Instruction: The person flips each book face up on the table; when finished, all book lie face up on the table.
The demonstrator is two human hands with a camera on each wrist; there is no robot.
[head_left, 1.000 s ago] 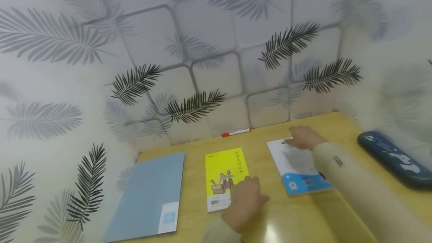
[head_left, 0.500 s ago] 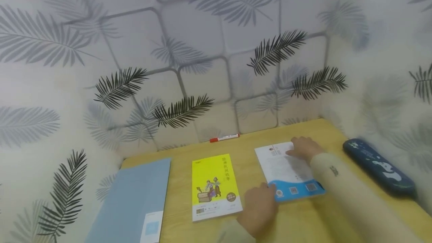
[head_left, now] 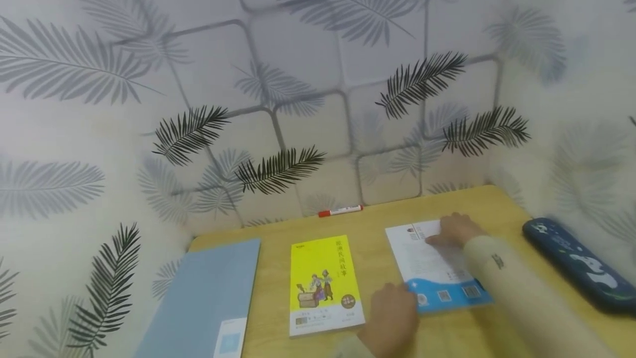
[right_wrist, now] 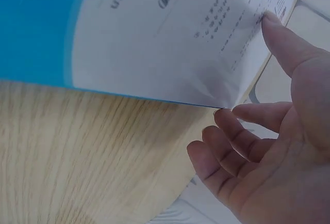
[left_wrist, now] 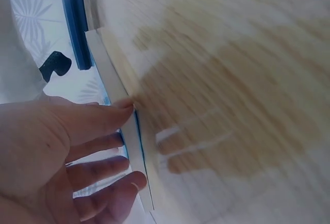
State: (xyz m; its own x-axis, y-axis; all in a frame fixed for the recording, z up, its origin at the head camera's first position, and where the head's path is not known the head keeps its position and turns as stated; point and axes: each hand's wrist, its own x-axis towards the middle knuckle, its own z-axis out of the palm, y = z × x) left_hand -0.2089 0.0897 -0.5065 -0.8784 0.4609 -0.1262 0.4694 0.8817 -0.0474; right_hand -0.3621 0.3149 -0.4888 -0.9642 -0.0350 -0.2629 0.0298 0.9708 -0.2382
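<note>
A book (head_left: pixel 422 258) with a white cover, blue lower band and printed codes lies flat at the table's right. My left hand (head_left: pixel 392 316) holds its near left corner; in the left wrist view the thumb (left_wrist: pixel 103 121) rests against the book's edge (left_wrist: pixel 135 141), fingers curled on the far side. At the far right corner is my right hand (head_left: pixel 459 231). The right wrist view shows its thumb (right_wrist: pixel 286 41) on the cover (right_wrist: pixel 170 38) and fingertips at the edge, pinching the corner. A yellow book (head_left: pixel 325 280) with cartoon figures lies left of my left hand.
A light blue folder (head_left: pixel 213 280) with a white label lies at the left. At the back, by the patterned wall covering, lies a red-capped marker (head_left: pixel 341 211). A dark blue panda case (head_left: pixel 576 261) stands at the right edge of the table.
My left hand has moved right from the yellow book's lower corner to the white and blue book's near left corner. The right hand stays at that book's far right corner; the view shifted slightly.
</note>
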